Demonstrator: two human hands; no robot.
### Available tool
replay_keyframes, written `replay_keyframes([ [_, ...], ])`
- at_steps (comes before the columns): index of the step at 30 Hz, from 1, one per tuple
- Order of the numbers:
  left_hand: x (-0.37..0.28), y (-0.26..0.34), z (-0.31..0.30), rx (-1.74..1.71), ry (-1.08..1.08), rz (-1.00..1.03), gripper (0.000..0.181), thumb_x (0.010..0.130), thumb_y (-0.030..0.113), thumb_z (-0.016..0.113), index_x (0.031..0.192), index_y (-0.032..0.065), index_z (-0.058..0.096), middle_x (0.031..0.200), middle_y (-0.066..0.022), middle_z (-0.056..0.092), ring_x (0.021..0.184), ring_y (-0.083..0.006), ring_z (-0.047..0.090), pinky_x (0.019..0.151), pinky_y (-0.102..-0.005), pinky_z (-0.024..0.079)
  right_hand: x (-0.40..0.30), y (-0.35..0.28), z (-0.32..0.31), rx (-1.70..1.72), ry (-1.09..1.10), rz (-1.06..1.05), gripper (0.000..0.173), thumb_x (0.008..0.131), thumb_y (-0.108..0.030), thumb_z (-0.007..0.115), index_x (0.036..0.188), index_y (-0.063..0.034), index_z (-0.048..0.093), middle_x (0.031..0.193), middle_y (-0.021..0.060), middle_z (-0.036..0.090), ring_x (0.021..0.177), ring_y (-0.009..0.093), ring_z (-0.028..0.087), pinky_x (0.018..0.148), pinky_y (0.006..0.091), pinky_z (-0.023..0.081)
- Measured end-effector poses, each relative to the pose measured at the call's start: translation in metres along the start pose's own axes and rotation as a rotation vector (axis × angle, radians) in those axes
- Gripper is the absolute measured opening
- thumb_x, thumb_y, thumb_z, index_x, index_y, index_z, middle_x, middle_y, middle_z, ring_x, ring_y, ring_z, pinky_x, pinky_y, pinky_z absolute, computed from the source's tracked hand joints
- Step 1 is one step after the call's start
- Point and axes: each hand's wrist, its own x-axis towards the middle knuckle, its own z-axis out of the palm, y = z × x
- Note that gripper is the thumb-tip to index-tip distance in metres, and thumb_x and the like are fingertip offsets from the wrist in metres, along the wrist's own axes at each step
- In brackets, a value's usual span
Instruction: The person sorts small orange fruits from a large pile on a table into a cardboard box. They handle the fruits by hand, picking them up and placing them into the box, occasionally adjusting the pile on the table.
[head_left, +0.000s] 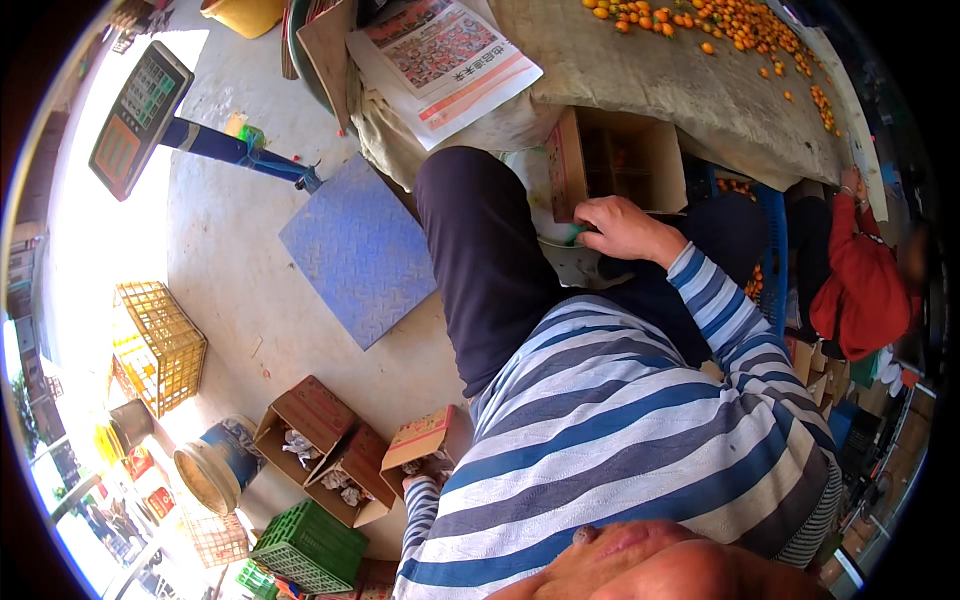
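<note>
My right hand (626, 229) is by the near edge of an open cardboard box (664, 169) with inner dividers, its fingers curled. A small green thing (576, 234) shows at the fingertips; whether they grip it I cannot tell. Beneath it curves the rim of a pail (559, 244). Down at my left side, my left hand (415, 481) reaches into another open cardboard box (420, 439) holding crumpled paper. The fingers are mostly hidden there.
Small orange fruits (731, 26) and a newspaper (457, 71) lie on the cloth-covered table (637, 67). A platform scale (360, 255) stands left. Cartons (315, 409), a paint bucket (214, 465) and a green crate (311, 547) sit lower left. A person in a red top (862, 285) works at right.
</note>
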Motion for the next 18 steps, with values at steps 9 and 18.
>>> replay_keyframes([
  [9, -0.040, 0.009, -0.145, 0.517, -0.027, 0.152, 0.033, 0.083, 0.028, 0.063, 0.103, 0.0066, 0.080, 0.107, -0.0222, 0.075, 0.104, -0.0369, 0.073, 0.094, -0.0450, 0.057, -0.041, 0.058, -0.022, 0.176, 0.225, 0.117, 0.020, 0.085, -0.016, 0.072, 0.091, 0.0001, 0.063, 0.087, 0.0190, 0.067, 0.084, 0.039, 0.067, 0.072, 0.0470, 0.052],
  [18, -0.236, 0.453, -0.318, -0.081, 0.879, 1.602, 0.016, 0.091, 0.014, 0.069, 0.106, 0.0068, 0.068, 0.095, -0.0151, 0.068, 0.085, -0.0380, 0.068, 0.069, -0.0451, 0.055, -0.061, 0.061, -0.014, 0.082, 0.319, 0.055, 0.021, 0.086, -0.020, 0.071, 0.091, -0.0019, 0.062, 0.089, 0.0195, 0.067, 0.088, 0.041, 0.066, 0.078, 0.0499, 0.053],
])
